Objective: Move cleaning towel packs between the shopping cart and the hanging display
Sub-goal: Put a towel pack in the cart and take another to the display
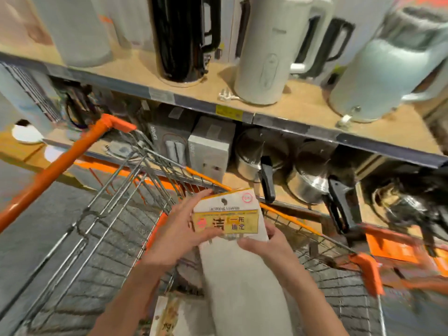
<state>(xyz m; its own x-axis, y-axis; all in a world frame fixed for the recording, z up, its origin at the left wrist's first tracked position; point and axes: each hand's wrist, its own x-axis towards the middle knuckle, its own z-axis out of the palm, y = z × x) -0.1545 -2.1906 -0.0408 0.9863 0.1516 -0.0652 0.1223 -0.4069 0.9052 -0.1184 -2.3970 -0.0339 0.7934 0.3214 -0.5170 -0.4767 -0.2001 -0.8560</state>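
Overhead, kettle shelf; both hands grip towel pack.

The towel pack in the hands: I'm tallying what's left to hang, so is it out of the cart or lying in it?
Out: both hands, left hand and right hand, hold the towel pack above the shopping cart.

Warm, even indoor lighting from overhead; the upper shelf is brightly lit, while the bay beneath it lies in deep shadow. Specular glare marks the steel pots up and to the right of the fingers. Wide-angle distortion bows the shelf edge and the cart rails toward the frame borders. Motion blur smears the whole view, strongest far right of the fingers; print on the towel pack between the fingers is only partly legible.
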